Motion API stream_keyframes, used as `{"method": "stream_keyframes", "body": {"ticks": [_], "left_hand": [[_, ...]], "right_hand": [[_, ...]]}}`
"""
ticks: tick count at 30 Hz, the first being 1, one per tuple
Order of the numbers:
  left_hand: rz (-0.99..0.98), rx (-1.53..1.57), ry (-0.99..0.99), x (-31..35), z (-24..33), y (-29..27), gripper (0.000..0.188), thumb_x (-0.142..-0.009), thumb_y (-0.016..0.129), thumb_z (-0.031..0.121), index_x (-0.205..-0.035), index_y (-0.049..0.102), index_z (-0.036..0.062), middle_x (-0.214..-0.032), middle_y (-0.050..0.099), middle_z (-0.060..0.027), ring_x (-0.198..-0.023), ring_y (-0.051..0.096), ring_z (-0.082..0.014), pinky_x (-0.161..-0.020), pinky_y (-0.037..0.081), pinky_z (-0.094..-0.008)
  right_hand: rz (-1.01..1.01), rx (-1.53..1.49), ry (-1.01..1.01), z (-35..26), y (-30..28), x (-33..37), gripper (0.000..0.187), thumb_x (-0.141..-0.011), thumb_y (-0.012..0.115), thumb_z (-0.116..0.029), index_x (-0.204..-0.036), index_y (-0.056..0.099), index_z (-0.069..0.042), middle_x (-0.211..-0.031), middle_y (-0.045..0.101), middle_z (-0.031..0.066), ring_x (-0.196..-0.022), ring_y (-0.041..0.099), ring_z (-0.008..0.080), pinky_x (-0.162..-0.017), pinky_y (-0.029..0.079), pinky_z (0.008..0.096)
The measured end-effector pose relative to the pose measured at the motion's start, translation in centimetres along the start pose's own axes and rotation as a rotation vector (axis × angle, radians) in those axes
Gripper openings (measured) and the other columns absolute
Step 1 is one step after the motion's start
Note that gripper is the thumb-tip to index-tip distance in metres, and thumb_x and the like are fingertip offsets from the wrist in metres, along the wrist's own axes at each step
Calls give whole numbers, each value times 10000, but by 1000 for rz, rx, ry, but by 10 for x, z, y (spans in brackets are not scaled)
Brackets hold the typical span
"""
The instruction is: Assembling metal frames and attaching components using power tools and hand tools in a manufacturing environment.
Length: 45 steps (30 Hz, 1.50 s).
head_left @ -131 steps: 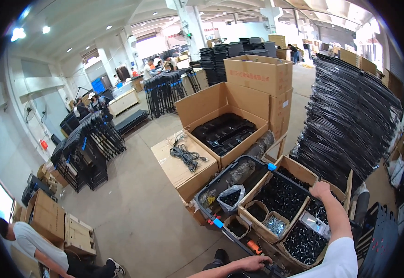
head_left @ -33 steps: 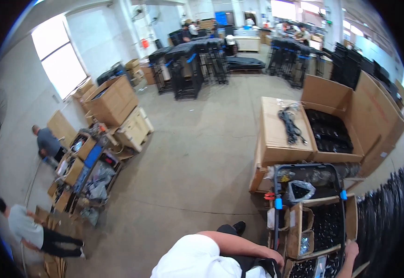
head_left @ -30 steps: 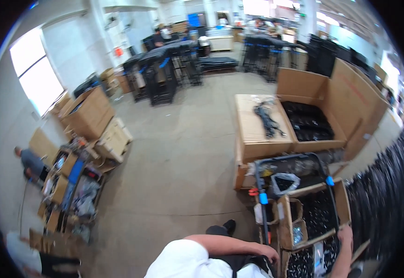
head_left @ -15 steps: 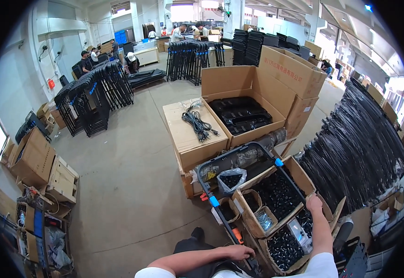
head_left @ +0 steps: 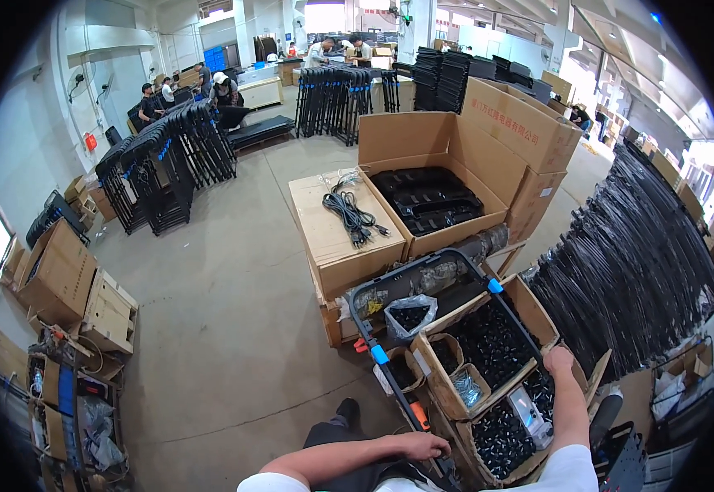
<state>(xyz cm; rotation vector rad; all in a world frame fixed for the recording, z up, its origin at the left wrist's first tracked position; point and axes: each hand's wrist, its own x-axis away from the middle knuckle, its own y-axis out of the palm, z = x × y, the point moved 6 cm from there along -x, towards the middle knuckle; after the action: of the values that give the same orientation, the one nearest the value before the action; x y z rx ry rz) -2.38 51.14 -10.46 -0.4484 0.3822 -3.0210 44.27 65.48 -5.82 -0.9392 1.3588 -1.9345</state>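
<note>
A black tubular frame with rounded corners and blue clips lies slantwise over the parts boxes in front of me. My right hand is closed round the end of its right-hand tube, above a box of small black parts. At the lower end of the left-hand tube, my left hand has its fingers curled and closed on the frame, partly hidden. An orange-handled tool rests beside that tube. Under the frame, a wooden bin holds black fittings and a small tray of screws.
Behind the frame stand an open carton of black parts and a box topped with coiled black cables. Stacked black tubes rise at the right. Folded black frames stand further back on the left, with people working beyond.
Both my hands and the frame keep almost the same place. In the background, a person in a white cap has straightened up from a bent posture. The view has shifted slightly.
</note>
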Motion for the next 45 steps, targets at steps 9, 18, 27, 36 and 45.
{"method": "stream_keyframes", "body": {"ticks": [9,18,27,36,45], "left_hand": [[-33,44,29,-3,-1,0,363,-1057,522,208,-1408,600,156,-1254,692,-137,-1166,657,-315,-1011,495,-435],[-60,77,-53,-3,-11,3,369,-1059,527,205,-1418,590,149,-1314,681,-145,-1222,643,-333,-1051,485,-431],[-18,14,-42,0,-8,1,369,-1062,526,245,-1416,605,181,-1313,684,-169,-1225,649,-377,-1066,495,-461],[-31,41,-116,2,1,-7,368,-1051,539,214,-1405,621,154,-1355,680,-155,-1261,636,-369,-1083,486,-443],[-35,65,-123,2,5,-12,387,-1050,540,223,-1421,628,159,-1378,674,-162,-1281,624,-381,-1107,478,-448]], "right_hand": [[39,-139,-28,12,17,-11,638,-1005,562,-447,-1365,583,80,-1239,705,313,-1173,701,416,-1006,562,498],[28,-27,-125,-7,6,4,737,-960,628,-431,-1460,490,92,-1243,698,312,-1157,698,428,-1016,554,499],[-289,-3,-70,-14,-31,48,627,-802,725,-610,-1038,798,-33,-882,798,133,-991,772,289,-922,601,412],[34,144,-105,6,-17,9,240,-769,733,-202,-955,815,-76,-1093,787,179,-1041,768,312,-864,623,434],[-94,137,-177,3,-8,7,296,-880,599,-180,-1073,784,-54,-1135,764,225,-1079,747,375,-913,608,478]]}}
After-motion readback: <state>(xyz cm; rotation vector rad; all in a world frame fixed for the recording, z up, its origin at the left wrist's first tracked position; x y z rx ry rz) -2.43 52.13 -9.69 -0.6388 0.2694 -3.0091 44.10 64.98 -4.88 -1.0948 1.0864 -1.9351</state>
